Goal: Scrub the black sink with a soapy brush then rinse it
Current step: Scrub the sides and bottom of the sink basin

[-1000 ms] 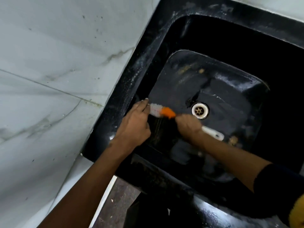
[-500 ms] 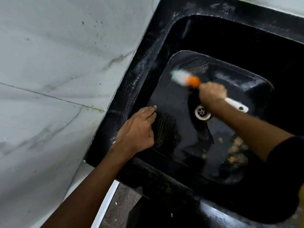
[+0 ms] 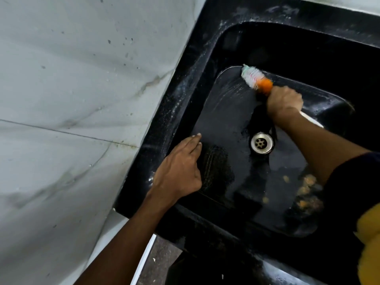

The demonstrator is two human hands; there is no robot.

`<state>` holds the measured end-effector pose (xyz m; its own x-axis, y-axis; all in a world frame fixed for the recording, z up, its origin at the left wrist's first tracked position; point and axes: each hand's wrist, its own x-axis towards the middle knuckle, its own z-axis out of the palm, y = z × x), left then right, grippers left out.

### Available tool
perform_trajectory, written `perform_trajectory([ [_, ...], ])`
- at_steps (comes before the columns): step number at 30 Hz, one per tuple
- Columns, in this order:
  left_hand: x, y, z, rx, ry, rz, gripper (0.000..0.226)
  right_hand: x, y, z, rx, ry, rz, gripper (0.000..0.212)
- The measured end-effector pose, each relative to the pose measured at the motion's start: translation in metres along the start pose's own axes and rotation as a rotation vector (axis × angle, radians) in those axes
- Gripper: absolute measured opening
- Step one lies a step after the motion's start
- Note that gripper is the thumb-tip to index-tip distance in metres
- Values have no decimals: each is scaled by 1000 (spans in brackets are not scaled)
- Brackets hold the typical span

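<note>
- The sink [image 3: 181, 103] is black and rectangular with rounded corners and a wide flat rim, set into a pale marbled counter. Its rim and near-left wall are speckled with whitish flecks. The wet basin floor shows faint pale streaks near the far-left corner and yellowish-brown bits towards the near-right corner.
- The drain [image 3: 261, 142] is a round silver metal ring with small holes, roughly mid-floor.
- The brush [image 3: 256, 78] has pale whitish bristles, an orange collar and a white handle. It lies tilted, with its bristles against the far-left corner of the basin floor.
</note>
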<state>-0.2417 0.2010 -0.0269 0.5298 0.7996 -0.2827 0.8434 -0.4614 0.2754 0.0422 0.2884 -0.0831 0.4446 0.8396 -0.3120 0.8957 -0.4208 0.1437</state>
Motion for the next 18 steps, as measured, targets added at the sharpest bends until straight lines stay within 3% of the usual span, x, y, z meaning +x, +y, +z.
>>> perform_trajectory([
  [2, 0, -1, 1, -5, 7, 2, 64, -1, -20, 1, 26, 50, -97, 28],
  [5, -1, -2, 1, -14, 14, 14, 63, -41, -57, 15, 62, -37, -353, 26],
  [7, -1, -3, 2, -23, 25, 17, 61, -37, -53, 14, 78, -21, -293, 27],
  [11, 0, -3, 5, -37, 30, 15, 62, -6, -28, 10, 156, -14, 78, 28],
  [13, 1, -3, 5, -33, 22, 12, 63, -23, -45, 11, 174, 32, -52, 27],
  [16, 0, -2, 5, -40, 23, 14, 64, -74, -62, 28, 145, -81, -348, 26],
  [18, 0, -2, 5, -42, 25, 12, 64, -74, -36, 32, 152, -79, -274, 28],
])
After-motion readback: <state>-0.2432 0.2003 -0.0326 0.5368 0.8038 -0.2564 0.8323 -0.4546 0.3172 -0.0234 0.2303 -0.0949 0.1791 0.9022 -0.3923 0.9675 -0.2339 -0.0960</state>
